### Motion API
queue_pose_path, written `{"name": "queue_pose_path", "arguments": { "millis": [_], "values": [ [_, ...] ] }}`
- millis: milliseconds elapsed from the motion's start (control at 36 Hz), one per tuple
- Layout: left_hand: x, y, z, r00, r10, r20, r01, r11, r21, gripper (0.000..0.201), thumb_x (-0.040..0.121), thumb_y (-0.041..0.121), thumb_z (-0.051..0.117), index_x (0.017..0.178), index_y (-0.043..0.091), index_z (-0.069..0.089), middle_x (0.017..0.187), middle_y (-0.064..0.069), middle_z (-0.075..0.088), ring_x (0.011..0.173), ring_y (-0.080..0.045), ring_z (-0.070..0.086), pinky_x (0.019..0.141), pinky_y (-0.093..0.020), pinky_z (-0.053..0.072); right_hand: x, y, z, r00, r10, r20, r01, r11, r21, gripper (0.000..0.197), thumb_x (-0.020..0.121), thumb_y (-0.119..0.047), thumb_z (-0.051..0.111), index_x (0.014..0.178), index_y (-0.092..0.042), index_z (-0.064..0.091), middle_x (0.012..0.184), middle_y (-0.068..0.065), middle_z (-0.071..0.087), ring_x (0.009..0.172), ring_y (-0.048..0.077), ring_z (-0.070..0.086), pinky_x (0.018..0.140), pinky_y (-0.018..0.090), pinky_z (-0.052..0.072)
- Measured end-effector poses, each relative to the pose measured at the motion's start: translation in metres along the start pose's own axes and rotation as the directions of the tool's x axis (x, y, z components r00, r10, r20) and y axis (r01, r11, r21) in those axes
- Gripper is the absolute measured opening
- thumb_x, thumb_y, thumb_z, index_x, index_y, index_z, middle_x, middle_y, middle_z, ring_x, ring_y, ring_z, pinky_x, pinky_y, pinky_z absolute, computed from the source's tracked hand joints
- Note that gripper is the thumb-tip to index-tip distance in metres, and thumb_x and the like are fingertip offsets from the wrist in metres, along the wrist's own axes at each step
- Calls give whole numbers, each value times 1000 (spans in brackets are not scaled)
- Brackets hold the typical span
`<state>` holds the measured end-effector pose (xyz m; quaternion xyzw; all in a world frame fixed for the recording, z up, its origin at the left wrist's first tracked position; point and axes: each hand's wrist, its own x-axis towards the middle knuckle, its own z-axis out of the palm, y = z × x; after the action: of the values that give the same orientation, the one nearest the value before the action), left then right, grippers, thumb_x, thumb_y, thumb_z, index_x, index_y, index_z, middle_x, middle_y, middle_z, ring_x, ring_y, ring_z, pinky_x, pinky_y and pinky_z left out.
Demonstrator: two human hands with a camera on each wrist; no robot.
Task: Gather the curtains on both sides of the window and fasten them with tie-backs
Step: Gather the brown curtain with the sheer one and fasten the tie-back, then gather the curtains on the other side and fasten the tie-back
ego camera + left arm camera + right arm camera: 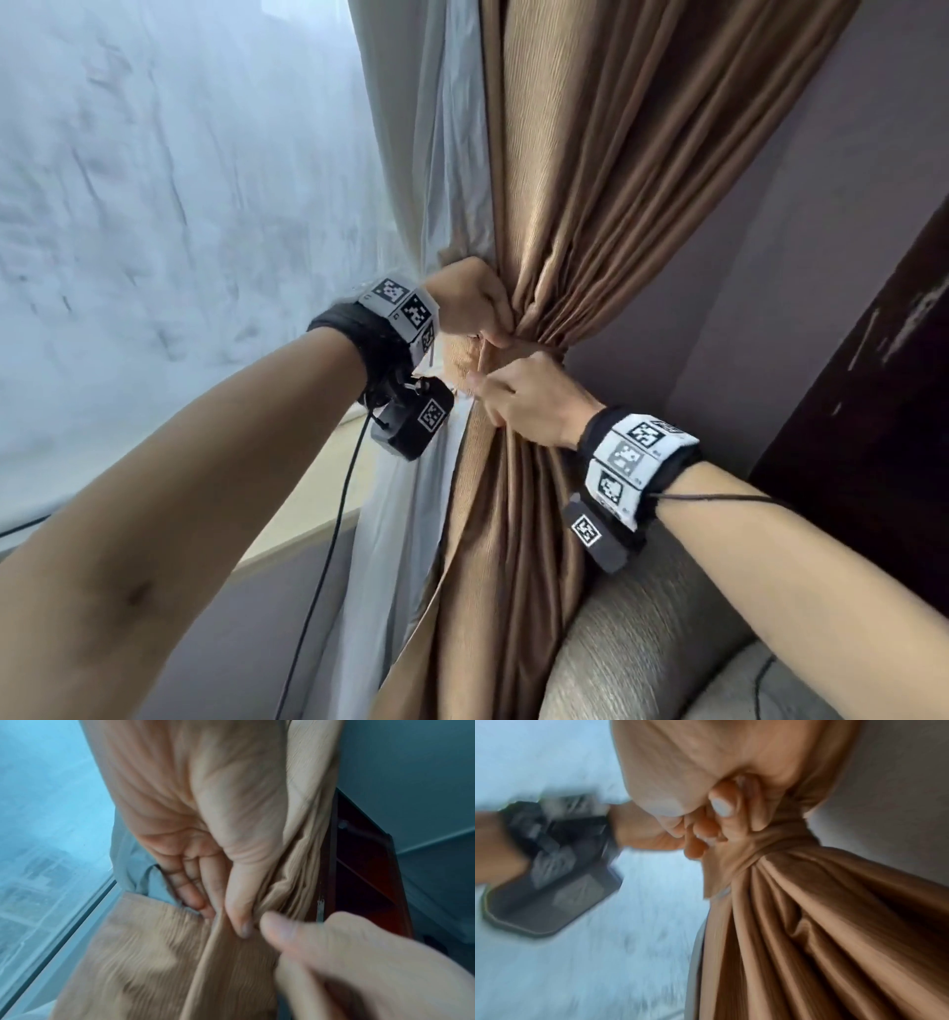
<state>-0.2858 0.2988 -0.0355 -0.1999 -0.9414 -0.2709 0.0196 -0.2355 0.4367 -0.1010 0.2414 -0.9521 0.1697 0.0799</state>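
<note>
The brown curtain (590, 180) hangs gathered into a tight waist against the wall. A tie-back (777, 839) of the same brown cloth wraps that waist, and its loose end (459, 360) lies toward the window. My left hand (470, 303) is on the window side of the waist; its thumb (239, 902) presses the bunched folds and its curled fingers (190, 884) pinch the tie-back. Just below, my right hand (529, 401) pinches the tie-back's end beside the left thumb. Both wrist views are blurred, and where the band's ends meet is hidden.
A white sheer curtain (426, 154) hangs between the brown curtain and the window glass (154, 180). A pale windowsill (308, 514) runs below. A grey upholstered armrest (642, 642) sits low right, and a dark wooden cabinet (873, 385) stands along the right wall.
</note>
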Motion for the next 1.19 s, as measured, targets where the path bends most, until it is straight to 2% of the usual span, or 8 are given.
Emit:
{"name": "queue_pose_path", "arguments": {
  "millis": [83, 278, 444, 528, 583, 722, 806, 1194],
  "values": [
    [-8, -5, 1, 995, 95, -28, -92, 993, 74, 13, 75, 19, 81, 82, 26, 72, 72, 17, 64, 75, -3, 59, 74, -14, 44, -3, 28, -6, 953, 161, -256, -111, 974, 198, 68, 89, -57, 48, 42, -8, 59, 44, 7, 59, 56, 23, 63, 70, 39, 52],
    [-19, 5, 3, 975, 215, 51, -217, 890, 401, 29, 80, 30, 77, 102, 14, 67, 94, 2, 69, 88, -18, 62, 79, -34, 50, -9, 46, 4, 915, 388, -113, -386, 922, 45, 75, 62, -88, 47, 45, -16, 58, 68, 16, 70, 78, 33, 68, 80, 38, 54],
    [-25, 7, 14, 957, 284, -54, -178, 725, 665, 23, 82, 22, 69, 96, 5, 65, 88, -11, 66, 86, -29, 62, 76, -42, 53, -1, 33, 5, 864, 471, -177, -485, 873, -43, 82, 73, -82, 49, 106, -9, 68, 113, 21, 65, 109, 40, 60, 89, 43, 47],
    [-25, -1, 18, 937, 303, -176, -154, 807, 570, 30, 79, 26, 75, 95, 5, 62, 90, -11, 65, 92, -29, 57, 78, -40, 49, 0, 26, 8, 892, 405, -202, -427, 901, -80, 63, 85, -67, 51, 104, -9, 68, 112, 20, 64, 110, 40, 58, 90, 42, 45],
    [-29, -6, 18, 922, 297, -248, -180, 897, 405, 39, 73, 31, 82, 95, 5, 62, 88, -7, 68, 90, -24, 57, 73, -31, 45, -4, 20, 10, 929, 310, -204, -322, 946, -30, 49, 86, -55, 55, 73, -11, 70, 81, 15, 67, 93, 38, 63, 81, 37, 49],
    [-53, -3, 15, 889, 248, -386, -218, 968, 122, 21, 75, 22, 83, 81, 8, 68, 70, 6, 65, 69, -13, 60, 63, -11, 40, -10, 7, 24, 951, 239, -198, -225, 970, 93, 69, 77, -68, 52, 40, -10, 49, 36, 3, 42, 50, 25, 54, 62, 35, 48],
    [-67, -7, 16, 876, 139, -461, -141, 990, 30, 16, 81, 19, 78, 73, 9, 69, 65, 5, 63, 64, -14, 63, 66, -26, 49, -16, -2, 31, 956, 205, -209, -173, 972, 160, 71, 85, -54, 60, 35, -10, 35, 37, 0, 38, 49, 24, 50, 58, 34, 44],
    [-153, -41, -5, 948, -148, -283, 163, 986, 28, 14, 82, 17, 72, 70, 17, 64, 63, 12, 60, 61, -3, 56, 56, -12, 39, -15, -100, 41, 996, 64, -66, -34, 926, 375, 41, 82, -44, 59, 50, -17, 64, 63, 0, 70, 70, 15, 66, 72, 33, 55]
  ]
}}
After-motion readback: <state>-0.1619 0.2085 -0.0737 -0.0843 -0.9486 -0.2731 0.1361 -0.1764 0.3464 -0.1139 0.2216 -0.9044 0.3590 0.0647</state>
